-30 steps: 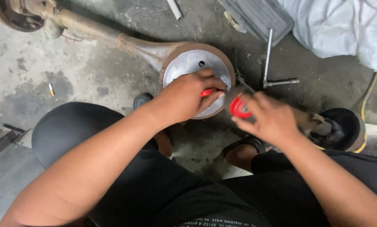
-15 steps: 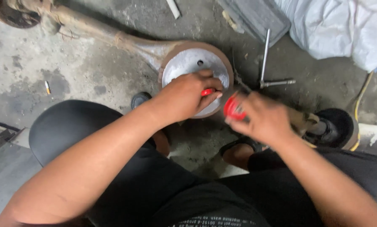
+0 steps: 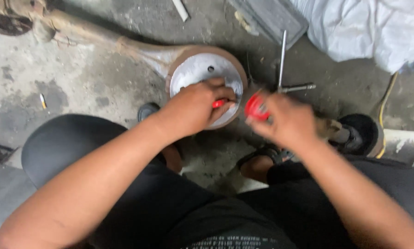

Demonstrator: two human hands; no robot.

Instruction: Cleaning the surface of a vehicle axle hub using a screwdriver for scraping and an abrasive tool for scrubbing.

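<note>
Resting on the pale face of a round metal drum, the left hand is being kept curled shut around a small red-handled object, of which only a short red piece is being shown between the fingers. What kind of tool it is cannot be told. The drum itself is being seen lying flat on the stained concrete floor, joined to a long rusty axle housing that is running off to the upper left.

Just beside the drum, on its right, a round red cap-like object is being gripped by the right hand, the fingers being closed about it; the hand is blurred, so the finer grip cannot be made out. The two hands are being held near each other without touching.

Behind the right hand, a metal cross wrench is being seen lying on the floor. A white sack is lying at the upper right, and a grey mat beside it. A black round object is being partly hidden by the right forearm.
</note>
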